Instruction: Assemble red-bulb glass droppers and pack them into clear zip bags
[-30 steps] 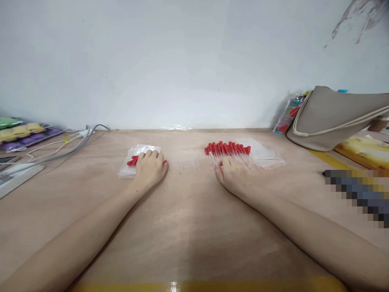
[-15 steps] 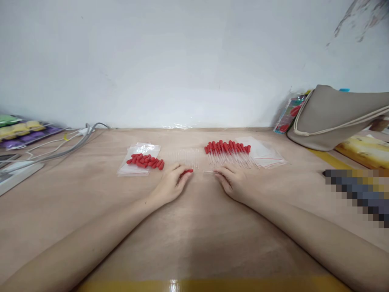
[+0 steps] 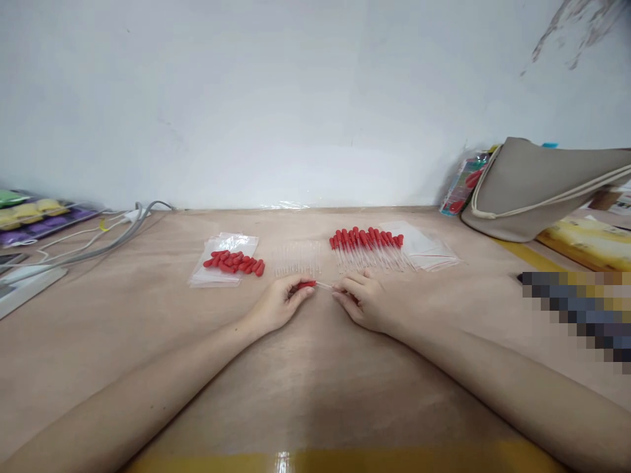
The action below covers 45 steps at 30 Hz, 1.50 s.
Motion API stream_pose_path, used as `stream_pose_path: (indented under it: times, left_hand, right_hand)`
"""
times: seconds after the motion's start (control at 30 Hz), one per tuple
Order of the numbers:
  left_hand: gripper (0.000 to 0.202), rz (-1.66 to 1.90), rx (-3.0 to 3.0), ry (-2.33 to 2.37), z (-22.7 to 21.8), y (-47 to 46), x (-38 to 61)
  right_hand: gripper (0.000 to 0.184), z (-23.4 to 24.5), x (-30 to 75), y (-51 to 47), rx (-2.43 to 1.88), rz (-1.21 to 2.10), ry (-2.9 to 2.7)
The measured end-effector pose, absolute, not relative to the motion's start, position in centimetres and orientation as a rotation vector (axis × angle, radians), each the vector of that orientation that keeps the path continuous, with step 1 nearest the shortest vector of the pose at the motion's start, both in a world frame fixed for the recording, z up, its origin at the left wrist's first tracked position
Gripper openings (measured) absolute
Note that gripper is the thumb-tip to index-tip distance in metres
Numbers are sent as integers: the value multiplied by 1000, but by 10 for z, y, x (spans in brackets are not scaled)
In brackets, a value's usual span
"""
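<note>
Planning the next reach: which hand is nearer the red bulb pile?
Left. The left hand sits just right of the red bulb pile; the right hand is farther right.

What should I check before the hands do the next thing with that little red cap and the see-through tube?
1. The left hand pinches the red cap: ok.
2. The right hand holds the clear tube: ok.
3. Cap and tube lined up end to end: ok.
4. Tube seated inside the cap: cannot tell, too small.
5. The spare caps lie on their bag near the left hand: ok.
</note>
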State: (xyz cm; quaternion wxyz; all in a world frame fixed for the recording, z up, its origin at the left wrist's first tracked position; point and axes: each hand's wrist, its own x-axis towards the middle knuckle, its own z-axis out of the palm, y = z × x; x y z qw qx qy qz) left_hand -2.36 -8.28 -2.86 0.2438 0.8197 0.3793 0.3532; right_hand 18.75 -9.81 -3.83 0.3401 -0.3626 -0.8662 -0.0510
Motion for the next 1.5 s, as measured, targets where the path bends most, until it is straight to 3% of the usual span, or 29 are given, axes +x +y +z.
stream_pose_path:
  times: [0.33,0.6,0.8,1.5]
  left_hand:
    - [16,897,2333,946,-31,-82,-30]
    - [17,816,2343,1029,-31,-83,-29]
    - [20,801,2423,1039,-30,-83,-29]
    - [15,825,2669,888,-26,-74,-35]
  right_hand:
    - [17,-33,193,-90,-810,102,-2350]
    - [22,-24,190,-85,-799,-197,-2446]
    - [24,-28,183,-78,-747,-217,-2404]
    - [27,-23,160,-88,-1165,109,-2425]
